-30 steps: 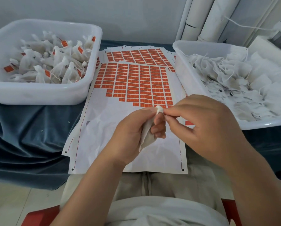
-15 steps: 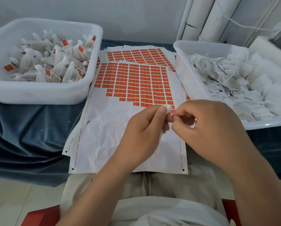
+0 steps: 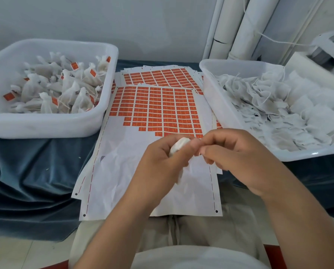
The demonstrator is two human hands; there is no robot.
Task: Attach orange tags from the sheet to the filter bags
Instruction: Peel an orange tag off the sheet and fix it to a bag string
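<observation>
The left hand [image 3: 160, 164] is curled round a white filter bag [image 3: 179, 145], bunching it so the gathered top pokes out btwn thumb and forefinger while the tail hangs below the palm. The right hand [image 3: 240, 158] is right up against that top, fingers curled w/ the tips drawn together; whether they pinch the bag's string, its neck or nothing can't be told (motion blur there). No orange tag shows in either hand.

So the step looks like prepping the bag's string end for a tag. To do it well: hold the bag firm but don't crush it, and get the string end free and straight before going for a sticker, since a tag folded over a twisted string will prob. sit crooked.

Both hands hover just above the sheet [image 3: 127, 162], over its bare white part, w/ the nearest row of orange tags [image 3: 162, 107] just beyond the fingertips. Peel from that ragged near edge, one tag only, lifting a corner so the neighbours stay down.

Further out, the left bin [image 3: 45, 129] holds the tagged bags [image 3: 65, 90], i.e. the drop-off. The right bin [image 3: 214, 98] holds a heap of untagged bags [image 3: 278, 105], so plenty remains.
</observation>
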